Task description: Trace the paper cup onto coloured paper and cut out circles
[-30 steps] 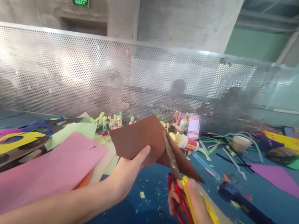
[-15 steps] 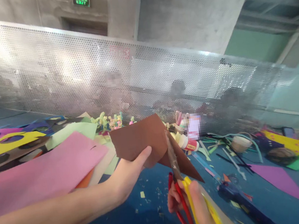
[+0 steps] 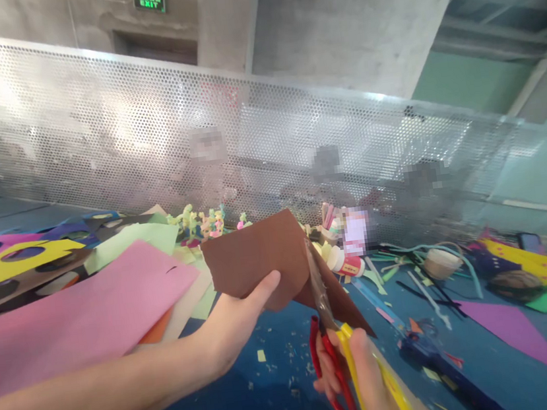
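A brown craft sheet point(image 3: 254, 254) is held up above the blue table by my left hand point(image 3: 238, 322), thumb on its near face and the other fingers hidden behind. My right hand point(image 3: 363, 367) grips scissors point(image 3: 343, 343) with one red and one yellow handle loop. The blades point up and away along a cut in the sheet, and a pointed brown flap point(image 3: 344, 296) hangs to their right. Where the flap joins the rest of the sheet is partly hidden by the blades.
Pink sheet point(image 3: 91, 307) and other coloured sheets lie left. Small figures point(image 3: 206, 221), a white jar point(image 3: 348, 262) and a glowing phone point(image 3: 355, 228) stand behind. At right are a purple sheet point(image 3: 513, 335) and a dark blue tool point(image 3: 443, 370). A perforated metal screen point(image 3: 265, 133) rises behind.
The brown sheet, scissors and my right hand have shifted very slightly right and down. Both grips look the same, and the blades stay in the cut.
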A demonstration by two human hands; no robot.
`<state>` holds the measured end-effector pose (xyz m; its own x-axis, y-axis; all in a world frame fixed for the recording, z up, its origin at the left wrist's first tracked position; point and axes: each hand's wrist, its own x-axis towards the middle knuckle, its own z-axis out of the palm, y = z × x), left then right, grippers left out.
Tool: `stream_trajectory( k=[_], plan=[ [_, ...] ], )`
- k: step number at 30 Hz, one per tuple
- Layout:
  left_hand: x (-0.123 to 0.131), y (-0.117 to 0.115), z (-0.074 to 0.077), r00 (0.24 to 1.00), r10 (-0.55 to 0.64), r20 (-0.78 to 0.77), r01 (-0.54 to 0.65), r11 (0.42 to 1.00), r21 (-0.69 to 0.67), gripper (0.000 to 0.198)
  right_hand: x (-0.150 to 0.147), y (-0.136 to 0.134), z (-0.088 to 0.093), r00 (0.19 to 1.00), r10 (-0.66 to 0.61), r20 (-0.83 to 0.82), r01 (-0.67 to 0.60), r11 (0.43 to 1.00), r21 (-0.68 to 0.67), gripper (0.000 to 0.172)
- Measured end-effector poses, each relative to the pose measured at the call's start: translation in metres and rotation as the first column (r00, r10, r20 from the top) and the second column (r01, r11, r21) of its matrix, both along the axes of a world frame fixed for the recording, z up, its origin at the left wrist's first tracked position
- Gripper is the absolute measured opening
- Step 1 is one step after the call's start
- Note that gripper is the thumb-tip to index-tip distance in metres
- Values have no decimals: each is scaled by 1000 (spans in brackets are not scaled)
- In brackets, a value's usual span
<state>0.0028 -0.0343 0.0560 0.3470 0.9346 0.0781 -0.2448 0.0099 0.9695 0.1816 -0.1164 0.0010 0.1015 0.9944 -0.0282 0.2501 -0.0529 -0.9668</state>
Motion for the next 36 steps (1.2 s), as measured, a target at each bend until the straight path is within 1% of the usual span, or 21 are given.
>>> stream_trajectory(
  k=[4,8,10,12,16,18,21,23,27,32,36],
  plan=[
    [-1,-1,1,1000,-22,4,22,999,-23,63,0,-4,-5,997,-56,-44,55,998,-38,80],
    [0,-3,3,996,-58,75,63,996,-62,66,2,-8,-8,982,-164,-98,152,981,-121,81],
    [1,-3,4,993,-69,96,75,995,-62,66,3,-10,-7,976,-193,-100,177,974,-144,83],
    [0,-2,5,993,-71,96,75,996,-48,64,5,-10,-7,978,-190,-87,176,973,-150,82],
    [-3,0,8,994,-76,84,79,996,-31,62,10,-11,-6,992,-121,-34,116,985,-128,77],
    [-4,0,9,992,-91,88,95,995,-33,60,9,-11,-5,991,-130,-20,127,984,-129,75],
    [-5,-1,10,987,-112,111,118,992,-51,58,4,-12,-2,988,-152,-24,146,977,-156,79],
    [-4,-1,10,985,-115,129,125,990,-71,58,0,-12,0,990,-140,-30,133,978,-161,82],
    [-3,-2,10,983,-122,141,134,988,-81,58,-4,-11,3,993,-114,-24,110,988,-108,82],
    [-6,0,9,985,-137,107,143,989,-48,55,1,-17,8,991,-130,29,132,987,-90,73],
    [-11,7,5,990,-130,55,133,990,-47,58,-6,-28,21,976,-197,91,206,973,-105,71]
  ],
)
